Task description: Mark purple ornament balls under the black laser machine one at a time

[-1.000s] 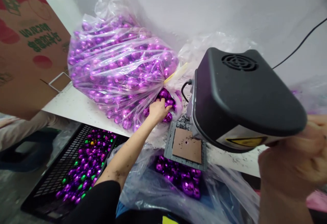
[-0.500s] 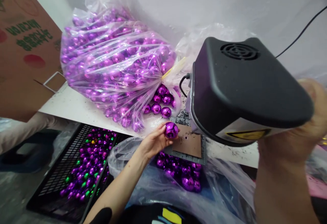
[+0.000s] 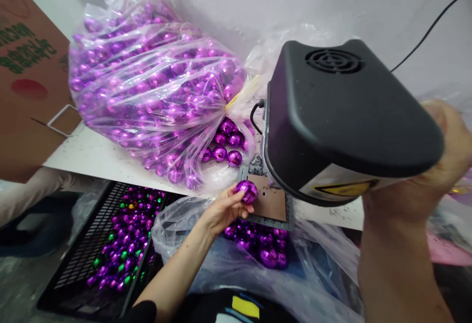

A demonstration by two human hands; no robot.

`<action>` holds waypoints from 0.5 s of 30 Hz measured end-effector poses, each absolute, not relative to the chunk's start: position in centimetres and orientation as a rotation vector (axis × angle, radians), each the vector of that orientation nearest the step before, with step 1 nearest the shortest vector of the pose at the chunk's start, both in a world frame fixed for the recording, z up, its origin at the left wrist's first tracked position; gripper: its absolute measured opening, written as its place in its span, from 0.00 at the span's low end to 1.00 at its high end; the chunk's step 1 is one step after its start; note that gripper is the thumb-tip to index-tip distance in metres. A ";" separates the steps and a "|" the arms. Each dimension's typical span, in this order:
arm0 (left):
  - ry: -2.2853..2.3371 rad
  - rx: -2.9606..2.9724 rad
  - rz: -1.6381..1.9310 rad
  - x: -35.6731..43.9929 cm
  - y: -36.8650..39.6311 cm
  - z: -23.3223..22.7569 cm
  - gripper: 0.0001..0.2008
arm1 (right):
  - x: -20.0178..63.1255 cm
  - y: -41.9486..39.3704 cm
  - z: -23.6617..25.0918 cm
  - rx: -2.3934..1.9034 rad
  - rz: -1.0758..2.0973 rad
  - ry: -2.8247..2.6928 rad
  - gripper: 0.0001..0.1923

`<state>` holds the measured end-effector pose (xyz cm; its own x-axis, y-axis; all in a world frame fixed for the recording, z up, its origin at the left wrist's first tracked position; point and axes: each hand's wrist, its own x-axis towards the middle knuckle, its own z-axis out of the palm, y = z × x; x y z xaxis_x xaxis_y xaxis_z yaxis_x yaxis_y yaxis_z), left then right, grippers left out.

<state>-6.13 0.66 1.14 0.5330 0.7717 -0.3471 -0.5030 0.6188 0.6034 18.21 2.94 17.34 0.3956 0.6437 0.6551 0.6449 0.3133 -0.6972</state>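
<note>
My left hand (image 3: 226, 207) pinches a shiny purple faceted ball (image 3: 246, 192) between thumb and fingers. It is at the left edge of a brown square plate (image 3: 271, 205) with a small dark hole, which lies on a grey metal base. Above the plate's right side looms a black machine housing (image 3: 354, 116) with a round vent and a yellow warning label. My right hand (image 3: 416, 185) is curled close against the housing's right side; its fingertips and whatever they grip are hidden behind it. More purple balls (image 3: 267, 249) lie in clear plastic below the plate.
A big clear bag (image 3: 147, 82) of purple balls, tied with yellow, lies on the white table (image 3: 99, 148). Several loose balls (image 3: 220, 153) sit by its neck. A black crate (image 3: 73, 254) of purple and green balls stands lower left, near a cardboard box (image 3: 33, 111) and another person's sleeve (image 3: 37, 192).
The whole view has shifted slightly. My left hand still holds the purple ball, now turned a little and slightly lower beside the plate. My right hand stays by the housing.
</note>
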 end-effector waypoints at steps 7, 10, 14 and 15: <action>0.649 0.468 0.821 -5.7 0.7 1.0 0.23 | 17.6 2.6 17.9 -1.376 0.038 -1.291 0.18; 0.753 0.605 0.845 -5.0 0.5 1.4 0.27 | 17.7 2.6 17.8 -1.375 0.030 -1.301 0.22; 0.988 0.884 0.849 -3.9 0.4 1.1 0.30 | 17.9 2.7 17.7 -1.346 0.034 -1.296 0.25; 1.042 0.958 0.855 -3.6 0.5 0.8 0.30 | 17.9 2.7 17.6 -1.342 0.042 -1.293 0.25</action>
